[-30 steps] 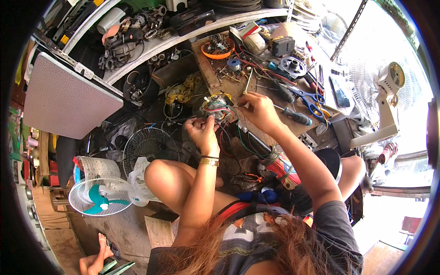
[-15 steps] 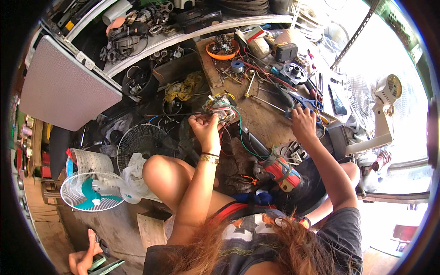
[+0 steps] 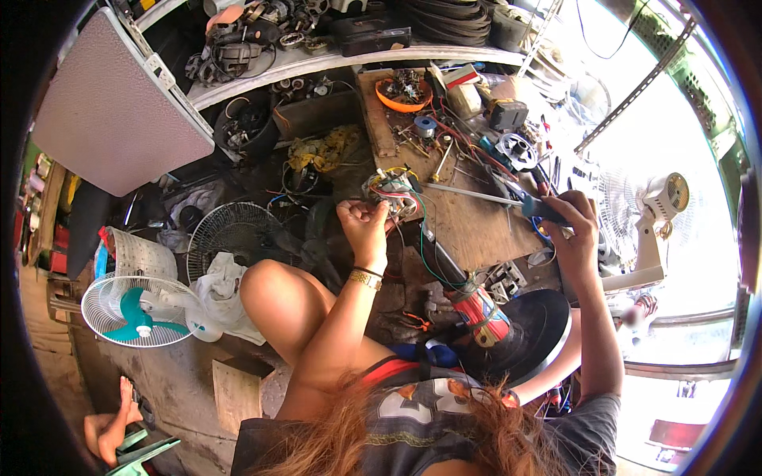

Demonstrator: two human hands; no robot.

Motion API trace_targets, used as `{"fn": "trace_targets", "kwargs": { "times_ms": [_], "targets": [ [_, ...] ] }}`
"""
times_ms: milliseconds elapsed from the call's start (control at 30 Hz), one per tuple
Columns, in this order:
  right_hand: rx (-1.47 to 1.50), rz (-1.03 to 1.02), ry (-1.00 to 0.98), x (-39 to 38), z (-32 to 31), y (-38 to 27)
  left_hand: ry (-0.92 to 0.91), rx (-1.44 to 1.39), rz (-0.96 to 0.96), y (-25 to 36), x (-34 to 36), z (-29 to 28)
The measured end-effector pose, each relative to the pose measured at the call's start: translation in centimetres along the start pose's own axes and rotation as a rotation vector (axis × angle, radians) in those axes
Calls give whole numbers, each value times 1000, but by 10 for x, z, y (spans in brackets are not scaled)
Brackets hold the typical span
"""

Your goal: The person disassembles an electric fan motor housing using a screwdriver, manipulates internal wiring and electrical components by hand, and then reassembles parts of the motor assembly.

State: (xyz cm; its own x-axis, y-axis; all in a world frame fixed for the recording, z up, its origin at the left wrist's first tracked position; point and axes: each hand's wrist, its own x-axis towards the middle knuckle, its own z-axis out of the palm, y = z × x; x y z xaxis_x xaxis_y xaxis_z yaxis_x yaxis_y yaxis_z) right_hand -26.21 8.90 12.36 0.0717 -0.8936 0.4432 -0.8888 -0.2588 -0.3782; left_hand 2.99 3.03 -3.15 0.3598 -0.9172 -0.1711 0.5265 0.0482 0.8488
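My left hand (image 3: 363, 226), fingers curled, grips a fan motor (image 3: 394, 189) with red, white, yellow and green wires. A long green wire runs from the motor to a fan stand (image 3: 444, 255), which has a red and blue lower part and a round black base (image 3: 548, 325). My right hand (image 3: 577, 226) is closed around the dark blue handle of a long screwdriver (image 3: 476, 193). The screwdriver's shaft points left toward the motor, its tip apart from it, above the wooden board (image 3: 476, 230).
An orange bowl (image 3: 387, 101) of small parts, a solder spool (image 3: 425, 126), a cordless tool battery (image 3: 508, 115) and loose tools crowd the board. A fan grille (image 3: 230, 238) and teal-bladed fan (image 3: 136, 313) lie left. A beige fan (image 3: 665, 194) stands right. Another person's feet (image 3: 121, 412) show lower left.
My right hand has picked up the screwdriver from the board and moved right with it. My left hand still holds the motor. The whole view has shifted slightly.
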Motion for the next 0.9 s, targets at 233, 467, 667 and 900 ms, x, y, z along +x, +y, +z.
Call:
{"fn": "trace_targets", "kwargs": {
  "times_ms": [233,467,667,900],
  "targets": [
    [-110,-219,-20,10,17,-29,-12,3,9,-3,1,1],
    [-138,-235,-23,15,26,-34,5,-6,16,0,0,3],
    [-137,-240,-50,17,27,-39,-3,-5,9,2,-1,3],
    [-228,-306,-83,24,18,-48,-15,-22,8,2,-1,4]
  ]
}}
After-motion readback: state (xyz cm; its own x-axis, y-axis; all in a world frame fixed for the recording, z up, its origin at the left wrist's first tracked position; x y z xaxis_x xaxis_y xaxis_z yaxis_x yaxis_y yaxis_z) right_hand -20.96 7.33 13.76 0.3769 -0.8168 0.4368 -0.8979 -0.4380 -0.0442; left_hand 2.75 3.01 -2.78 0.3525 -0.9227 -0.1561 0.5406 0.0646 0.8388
